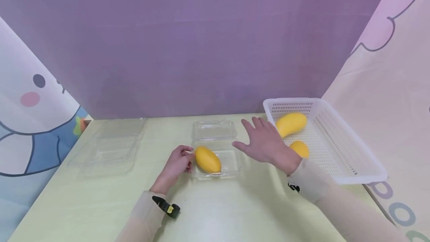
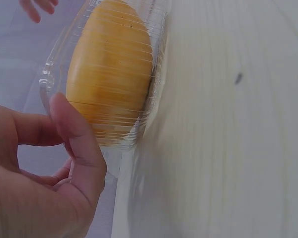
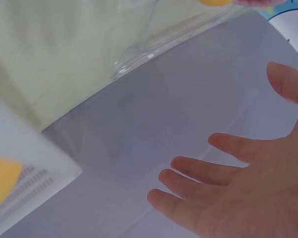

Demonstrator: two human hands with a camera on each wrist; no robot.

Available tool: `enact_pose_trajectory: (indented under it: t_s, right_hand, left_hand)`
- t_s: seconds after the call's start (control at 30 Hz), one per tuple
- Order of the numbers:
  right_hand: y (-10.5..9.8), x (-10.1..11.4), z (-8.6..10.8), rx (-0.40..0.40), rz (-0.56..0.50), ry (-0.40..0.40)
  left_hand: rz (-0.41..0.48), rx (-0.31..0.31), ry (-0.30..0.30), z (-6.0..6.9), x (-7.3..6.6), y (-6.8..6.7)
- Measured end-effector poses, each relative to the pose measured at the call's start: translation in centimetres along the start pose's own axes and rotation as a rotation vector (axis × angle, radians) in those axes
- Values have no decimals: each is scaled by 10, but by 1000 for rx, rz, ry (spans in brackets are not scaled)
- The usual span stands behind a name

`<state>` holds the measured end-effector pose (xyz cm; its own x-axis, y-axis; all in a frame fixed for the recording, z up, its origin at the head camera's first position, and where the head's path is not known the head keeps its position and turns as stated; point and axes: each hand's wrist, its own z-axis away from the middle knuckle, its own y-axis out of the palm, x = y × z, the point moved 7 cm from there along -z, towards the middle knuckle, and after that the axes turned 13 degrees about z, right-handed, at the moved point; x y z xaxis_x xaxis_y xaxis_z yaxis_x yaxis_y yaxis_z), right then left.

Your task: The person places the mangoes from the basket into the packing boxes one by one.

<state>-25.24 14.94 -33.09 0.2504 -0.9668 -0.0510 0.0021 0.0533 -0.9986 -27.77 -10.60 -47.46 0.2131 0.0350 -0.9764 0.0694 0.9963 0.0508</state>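
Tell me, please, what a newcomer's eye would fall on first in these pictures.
The eye would probably fall first on the bright yellow fruit in the open clear box near the centre, whose edge the left hand pinches. Next comes the white basket on the right, holding two more yellow fruits. Between box and basket, the outspread right hand hovers.

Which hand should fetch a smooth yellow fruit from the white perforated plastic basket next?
Probably the right hand: it is open, empty and near the basket. The left hand is farther away, pinching the clear rectangular plastic box.
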Motion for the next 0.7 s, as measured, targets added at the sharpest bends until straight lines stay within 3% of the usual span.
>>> enact_pose_trajectory:
  t_s: [0.4, 0.7]
  right_hand:
    - [-2, -40, 6, -24, -18, 36]
    - [3, -69, 12, 29, -103, 84]
  left_hand:
    - [-10, 3, 9, 0, -1, 0]
    - [-8, 6, 7, 0, -1, -1]
